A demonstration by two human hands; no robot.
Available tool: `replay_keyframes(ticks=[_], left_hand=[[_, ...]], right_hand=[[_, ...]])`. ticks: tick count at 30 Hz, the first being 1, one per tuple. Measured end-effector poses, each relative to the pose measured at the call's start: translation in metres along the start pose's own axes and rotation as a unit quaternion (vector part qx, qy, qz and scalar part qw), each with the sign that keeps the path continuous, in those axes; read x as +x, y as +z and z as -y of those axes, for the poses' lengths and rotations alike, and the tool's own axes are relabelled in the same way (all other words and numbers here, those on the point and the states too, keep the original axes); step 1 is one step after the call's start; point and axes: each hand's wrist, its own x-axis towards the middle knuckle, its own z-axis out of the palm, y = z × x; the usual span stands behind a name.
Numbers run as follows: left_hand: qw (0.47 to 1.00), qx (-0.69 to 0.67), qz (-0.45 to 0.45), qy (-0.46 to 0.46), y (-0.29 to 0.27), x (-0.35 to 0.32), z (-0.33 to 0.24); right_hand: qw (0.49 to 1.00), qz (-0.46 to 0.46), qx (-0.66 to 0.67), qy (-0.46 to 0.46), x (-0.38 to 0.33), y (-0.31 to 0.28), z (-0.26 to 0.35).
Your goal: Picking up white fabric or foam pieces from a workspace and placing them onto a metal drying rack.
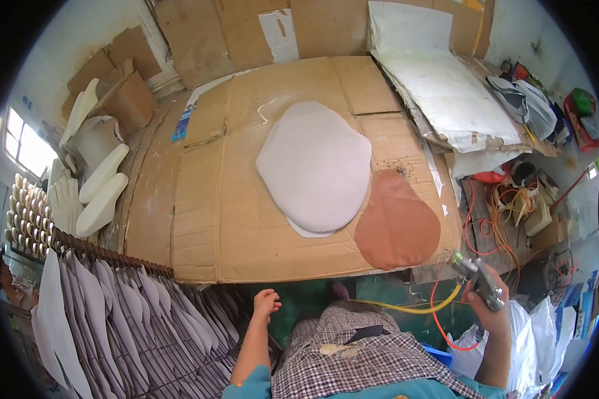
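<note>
My right hand [491, 307] is wrapped round a metal spray gun [479, 278], held off the table's front right corner with its green-tipped end toward the table. A yellow hose [419, 310] and an orange-red hose [439, 322] run close by it. My left hand [266, 303] is curled closed below the table's front edge, with nothing visible in it. On the cardboard-covered table lies a pile of pale pinkish-grey rounded panels [316, 166], the lowest sticking out a little at the front. Beside it on the right lies a flat reddish-brown rounded piece [399, 223], apparently leather.
Many similar grey panels [123, 302] hang on a rack at the left front. Cream foam shapes [103, 189] and a cardboard box [126, 100] stand at the far left. White sheets [446, 86] are stacked back right; tangled hoses [506, 206] and white bags [536, 332] lie at the right.
</note>
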Motion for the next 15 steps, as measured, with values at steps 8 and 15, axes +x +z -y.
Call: replay_keyframes(ticks=[8,15], left_hand=[[0.989,0.024,0.013,0.142,0.021,0.015,-0.060],[0.959,0.095,-0.026,0.265,0.074,0.056,-0.123]], right_hand=[[0.990,0.131,0.055,0.000,0.012,0.030,-0.001],[0.994,-0.010,0.100,-0.051,0.048,0.028,-0.005]])
